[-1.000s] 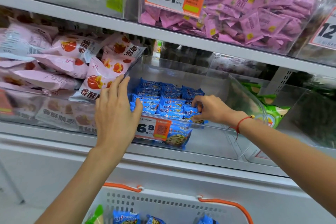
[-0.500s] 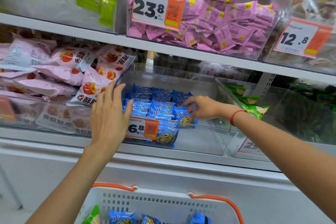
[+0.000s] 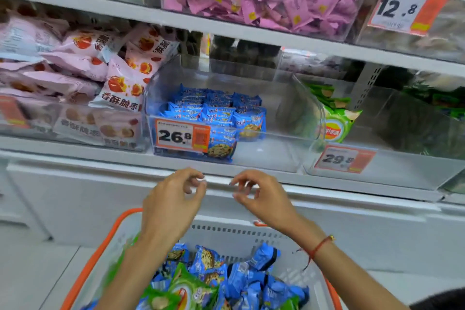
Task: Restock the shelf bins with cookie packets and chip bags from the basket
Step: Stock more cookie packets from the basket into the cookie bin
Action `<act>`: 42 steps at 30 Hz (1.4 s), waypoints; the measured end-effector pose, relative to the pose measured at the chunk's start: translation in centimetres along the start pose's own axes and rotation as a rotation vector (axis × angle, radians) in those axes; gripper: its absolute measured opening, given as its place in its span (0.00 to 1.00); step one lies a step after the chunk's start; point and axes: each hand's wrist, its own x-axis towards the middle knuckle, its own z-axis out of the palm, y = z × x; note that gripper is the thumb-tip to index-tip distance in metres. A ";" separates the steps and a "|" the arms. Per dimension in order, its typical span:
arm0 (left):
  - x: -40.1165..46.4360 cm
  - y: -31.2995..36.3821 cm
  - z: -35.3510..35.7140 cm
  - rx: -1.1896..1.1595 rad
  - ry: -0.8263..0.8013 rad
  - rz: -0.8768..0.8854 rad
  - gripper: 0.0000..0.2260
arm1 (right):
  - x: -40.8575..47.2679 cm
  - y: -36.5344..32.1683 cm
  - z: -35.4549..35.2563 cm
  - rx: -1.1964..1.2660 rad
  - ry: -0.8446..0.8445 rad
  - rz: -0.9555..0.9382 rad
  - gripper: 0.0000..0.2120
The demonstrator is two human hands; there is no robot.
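Note:
A clear shelf bin [image 3: 274,156] holds several blue cookie packets [image 3: 216,113] stacked in its left half. Below, a white basket with an orange rim [image 3: 100,249] carries blue cookie packets [image 3: 251,282] and green chip bags [image 3: 183,292]. My left hand [image 3: 171,206] and my right hand [image 3: 261,196] hover side by side over the basket's far edge, in front of the shelf lip. Both hold nothing, fingers loosely curled and apart. A red string bracelet sits on my right wrist.
The left bin is piled with pink snack bags [image 3: 75,70]. The right bin [image 3: 377,171] has green chip bags [image 3: 334,121] at its back. Above sit a bin of pink packets [image 3: 289,0] and price tags. A white cabinet front [image 3: 75,196] runs below the shelf.
Both hands have come out of the cookie bin and dropped down over the basket. The view has tilted down, showing more of the basket's contents.

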 end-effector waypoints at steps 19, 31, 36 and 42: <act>-10.3 -12.1 9.3 0.417 -0.964 0.027 0.20 | -10.1 5.4 11.7 -0.055 -1.088 0.519 0.36; -7.5 -10.5 8.5 -0.086 -1.015 -0.291 0.26 | -8.9 6.3 8.9 0.275 -0.809 0.560 0.10; -4.7 -7.9 5.9 -0.353 -0.821 -0.495 0.25 | -5.7 5.6 4.9 0.439 -0.539 0.631 0.14; -2.3 -5.4 4.3 -0.686 -0.476 -0.592 0.18 | -2.3 1.4 2.8 0.711 -0.251 0.598 0.16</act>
